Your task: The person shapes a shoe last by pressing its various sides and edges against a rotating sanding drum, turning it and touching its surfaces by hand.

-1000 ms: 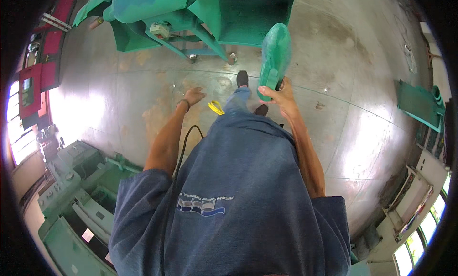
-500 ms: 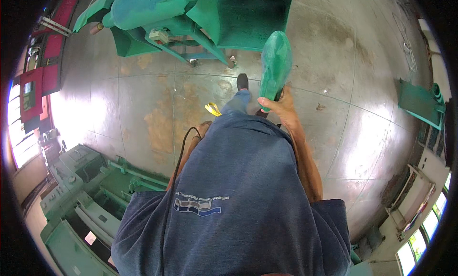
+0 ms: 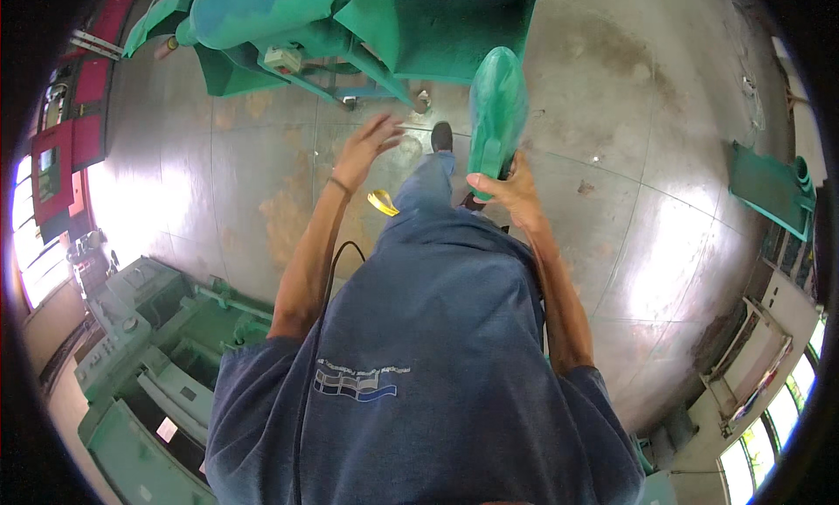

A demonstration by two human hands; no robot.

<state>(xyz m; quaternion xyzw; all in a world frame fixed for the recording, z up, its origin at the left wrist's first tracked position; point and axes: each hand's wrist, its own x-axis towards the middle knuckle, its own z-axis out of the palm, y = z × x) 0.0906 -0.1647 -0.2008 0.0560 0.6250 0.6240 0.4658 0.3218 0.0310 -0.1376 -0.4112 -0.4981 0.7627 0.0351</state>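
Note:
My right hand [image 3: 511,193] is closed round the narrower end of a glossy green shoe last [image 3: 498,103]. Its thumb lies across the near end, and the broad rounded end points away from me. The last is held out in front of my body, over the floor. My left hand [image 3: 371,147] is raised ahead of me on the left, empty, with its fingers stretched out and slightly blurred. A yellow loop of strap [image 3: 383,203] hangs by my left hip, close to the left forearm.
A large green machine [image 3: 262,20] with a rounded body stands ahead. Another green machine [image 3: 144,330] is at the lower left. A green metal stand [image 3: 769,190] sits on the right. A black cable [image 3: 325,304] runs down my shirt. One shoe [image 3: 442,136] shows on the tiled floor.
My left hand has come up from beside my hip and reaches forward with its fingers out. The shoe last in my right hand has shifted slightly left and away from me.

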